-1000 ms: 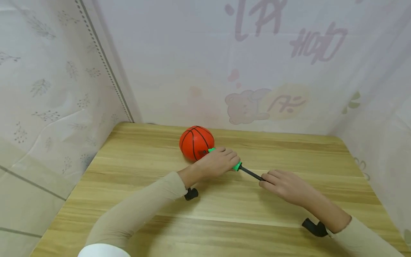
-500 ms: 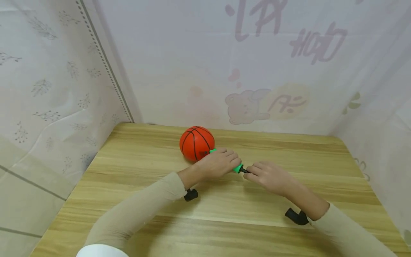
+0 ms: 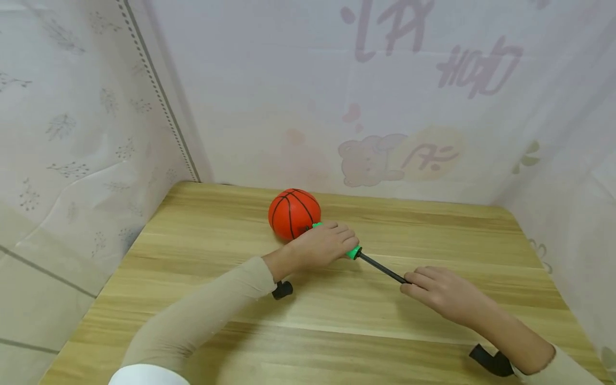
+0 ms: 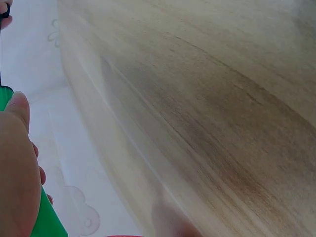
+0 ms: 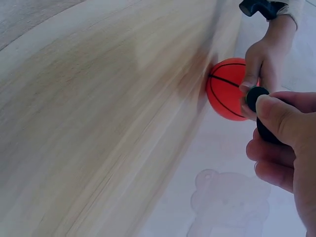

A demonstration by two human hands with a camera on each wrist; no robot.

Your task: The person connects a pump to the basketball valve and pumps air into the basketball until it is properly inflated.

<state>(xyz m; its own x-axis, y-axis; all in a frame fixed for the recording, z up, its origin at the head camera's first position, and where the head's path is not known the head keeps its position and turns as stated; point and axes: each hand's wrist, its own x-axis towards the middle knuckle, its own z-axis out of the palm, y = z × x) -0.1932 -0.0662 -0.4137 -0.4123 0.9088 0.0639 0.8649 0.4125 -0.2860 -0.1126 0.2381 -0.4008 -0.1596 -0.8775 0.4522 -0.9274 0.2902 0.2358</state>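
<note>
The left hand [image 3: 324, 245] is wrapped around the barrel of a green plastic hand pump [image 3: 354, 253], seen by the head camera near the middle of a light wood-grain table [image 3: 385, 347]. The right hand [image 3: 443, 294] holds the far end of the pump's slim black rod [image 3: 382, 267], a stretch of which shows between the hands. The barrel's other end meets an orange-red ball with black basketball lines [image 3: 292, 213]; whether it is fitted in or only overlaps cannot be told. A small dark mark on the ball beside that end is too small to read. Behind, a pale printed cloth [image 3: 269, 96] bears large mauve brush lettering [image 3: 478, 67], cut off at the top and not surely legible, with a pink cartoon bear [image 3: 370, 163] beside a yellow oval [image 3: 430, 152] of darker strokes. A bent black piece sits at the left wrist [image 3: 283, 290] and another at the right wrist [image 3: 490, 362].

From the left wrist, that hand's thumb lies along the green barrel, its fingers curled around the far side; a red edge shows at the bottom.

From the right wrist, thumb and fingers close around a black handle [image 5: 267, 131], with the left hand and ball beyond it.
</note>
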